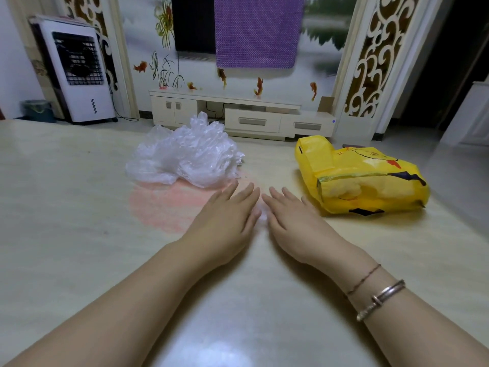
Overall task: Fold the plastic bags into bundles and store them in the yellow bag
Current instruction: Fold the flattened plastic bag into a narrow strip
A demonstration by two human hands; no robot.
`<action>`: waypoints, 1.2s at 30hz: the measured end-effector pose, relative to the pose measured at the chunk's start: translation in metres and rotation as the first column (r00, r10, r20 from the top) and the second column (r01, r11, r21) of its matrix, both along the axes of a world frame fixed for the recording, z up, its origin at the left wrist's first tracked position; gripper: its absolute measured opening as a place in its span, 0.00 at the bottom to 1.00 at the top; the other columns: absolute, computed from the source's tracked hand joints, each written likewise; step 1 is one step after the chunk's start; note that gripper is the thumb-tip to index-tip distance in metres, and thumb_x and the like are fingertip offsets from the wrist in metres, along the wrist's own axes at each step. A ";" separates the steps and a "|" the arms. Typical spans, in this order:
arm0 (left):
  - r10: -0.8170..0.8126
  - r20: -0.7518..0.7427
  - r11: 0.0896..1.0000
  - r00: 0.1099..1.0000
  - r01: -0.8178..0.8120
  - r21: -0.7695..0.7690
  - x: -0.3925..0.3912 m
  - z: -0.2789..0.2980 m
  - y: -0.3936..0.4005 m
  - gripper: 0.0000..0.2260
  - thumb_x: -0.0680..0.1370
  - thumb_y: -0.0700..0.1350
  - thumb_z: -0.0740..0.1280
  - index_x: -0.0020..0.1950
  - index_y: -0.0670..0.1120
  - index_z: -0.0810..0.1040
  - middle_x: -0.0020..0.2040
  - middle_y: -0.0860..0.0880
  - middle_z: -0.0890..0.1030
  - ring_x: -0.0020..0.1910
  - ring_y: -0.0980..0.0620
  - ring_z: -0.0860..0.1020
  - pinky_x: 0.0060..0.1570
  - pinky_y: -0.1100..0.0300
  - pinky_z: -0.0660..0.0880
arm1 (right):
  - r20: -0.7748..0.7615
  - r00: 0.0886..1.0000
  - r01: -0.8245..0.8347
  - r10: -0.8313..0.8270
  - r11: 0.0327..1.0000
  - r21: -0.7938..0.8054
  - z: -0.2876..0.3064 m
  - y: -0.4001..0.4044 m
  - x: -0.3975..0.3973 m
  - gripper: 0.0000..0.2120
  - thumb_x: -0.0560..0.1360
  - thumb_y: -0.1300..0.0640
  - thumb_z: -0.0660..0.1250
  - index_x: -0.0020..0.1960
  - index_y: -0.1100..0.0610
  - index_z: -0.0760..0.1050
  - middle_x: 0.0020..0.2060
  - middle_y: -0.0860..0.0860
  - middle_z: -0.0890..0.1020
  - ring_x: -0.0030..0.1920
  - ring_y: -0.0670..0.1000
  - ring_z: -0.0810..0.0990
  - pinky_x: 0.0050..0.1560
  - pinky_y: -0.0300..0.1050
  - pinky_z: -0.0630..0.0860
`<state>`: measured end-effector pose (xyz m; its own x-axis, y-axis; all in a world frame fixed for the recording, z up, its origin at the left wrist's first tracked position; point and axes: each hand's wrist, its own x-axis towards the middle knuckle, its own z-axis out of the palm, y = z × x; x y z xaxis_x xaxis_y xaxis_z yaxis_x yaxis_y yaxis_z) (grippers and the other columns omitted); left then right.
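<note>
Head view, looking forward and down across a pale, glossy table (66,207) with a faint streaked grain and a glare patch near me. A round pinkish patch (169,205) marks the surface just ahead of my left hand (225,221).

Both hands lie flat, palms down, fingers extended and released. A small white, translucent scrap (262,214) shows between them; I cannot tell whether either hand presses it. My right hand (296,223) carries two bracelets (378,298) at the wrist.

Task items: a crumpled heap of clear plastic bags (188,154) sits beyond my left hand, its near edge just beside my fingertips. The yellow bag (365,178) lies on its side to the right, near my right hand but apart from it. It bears printed artwork in black and red; no writing on it is legible.

Room: a white TV cabinet (238,112) stands against a wall mural of fish and plants. A purple cloth (258,30) hangs over a dark screen (193,22). A white air cooler (76,70) stands far left, a small bin (38,109) beside it. Carved scroll panels (375,56) frame the wall.
</note>
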<state>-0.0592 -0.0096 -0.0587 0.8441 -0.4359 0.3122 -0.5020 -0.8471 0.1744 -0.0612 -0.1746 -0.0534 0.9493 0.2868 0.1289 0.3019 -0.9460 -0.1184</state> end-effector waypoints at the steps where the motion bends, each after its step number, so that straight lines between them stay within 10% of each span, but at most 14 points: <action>1: 0.034 -0.082 0.996 0.996 -0.027 0.091 0.002 -0.004 -0.001 0.24 0.84 0.53 0.45 0.80 0.49 0.51 0.80 0.52 0.52 0.79 0.49 0.48 0.75 0.53 0.49 | -0.074 0.997 0.015 -0.019 0.998 -0.056 -0.003 -0.001 0.000 0.25 0.83 0.51 0.45 0.79 0.53 0.49 0.79 0.49 0.50 0.78 0.50 0.46 0.76 0.51 0.45; 16: 0.102 -0.294 0.983 0.950 -0.050 0.178 0.010 0.001 -0.001 0.25 0.84 0.53 0.46 0.80 0.50 0.46 0.80 0.52 0.45 0.79 0.51 0.45 0.76 0.51 0.45 | -0.203 0.979 0.014 -0.023 0.999 -0.045 -0.004 -0.002 0.010 0.26 0.83 0.48 0.43 0.79 0.52 0.42 0.78 0.49 0.43 0.78 0.49 0.43 0.75 0.48 0.44; 24: 0.147 -0.208 0.894 0.967 -0.220 -0.390 0.018 0.001 0.022 0.17 0.79 0.44 0.63 0.68 0.48 0.72 0.64 0.47 0.75 0.62 0.48 0.73 0.63 0.57 0.68 | -0.022 0.999 -0.033 0.036 0.991 0.130 0.003 -0.007 -0.001 0.25 0.82 0.47 0.52 0.78 0.50 0.53 0.77 0.49 0.56 0.77 0.49 0.50 0.75 0.50 0.49; 29: 0.289 -0.293 0.870 0.911 -0.378 -0.318 0.018 0.008 0.026 0.13 0.74 0.48 0.68 0.57 0.49 0.74 0.51 0.49 0.76 0.49 0.47 0.76 0.50 0.54 0.74 | 0.185 0.969 -0.199 0.166 0.963 0.180 0.022 -0.009 -0.010 0.17 0.74 0.49 0.67 0.62 0.48 0.72 0.55 0.47 0.73 0.55 0.48 0.70 0.56 0.46 0.70; 36: 0.239 -0.494 0.713 0.836 -0.496 -0.495 0.015 0.020 0.022 0.12 0.73 0.44 0.69 0.56 0.48 0.74 0.51 0.47 0.80 0.41 0.52 0.76 0.32 0.61 0.66 | 0.285 0.907 -0.311 0.309 0.950 -0.041 0.016 0.010 -0.013 0.17 0.73 0.53 0.67 0.61 0.49 0.71 0.54 0.48 0.73 0.50 0.54 0.76 0.40 0.46 0.65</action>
